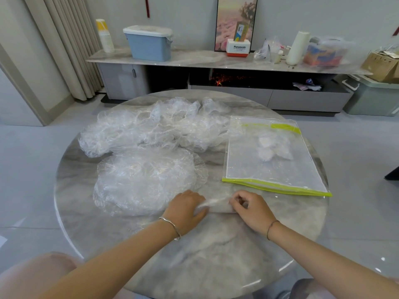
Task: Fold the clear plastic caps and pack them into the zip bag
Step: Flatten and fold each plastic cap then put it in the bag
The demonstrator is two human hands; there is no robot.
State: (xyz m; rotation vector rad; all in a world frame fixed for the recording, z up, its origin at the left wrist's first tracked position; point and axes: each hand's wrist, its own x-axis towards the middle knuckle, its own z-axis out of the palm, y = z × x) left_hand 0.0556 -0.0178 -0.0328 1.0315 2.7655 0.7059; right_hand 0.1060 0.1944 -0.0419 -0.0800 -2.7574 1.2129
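At the 6 o'clock side of the table (pixel 216 260), a folded cap (pixel 218 205) spans both hands. Risk: the springy film may unroll if either grip slackens. Its left end lies close to the flat cap (pixel 146 180) at 9 o'clock, which could snag and drag along.

Left hand (pixel 185 209): fingers curled over the strip's left end, gripping it. Right hand (pixel 251 209): fingertips bent tight, pinching the right end. The zip bag (pixel 274 169) lies at 3 o'clock.

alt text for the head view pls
The left hand and right hand hold the ends of a folded cap on a round table. Beyond them unfolded caps lie piled, and a zip bag with packed caps lies to the right.
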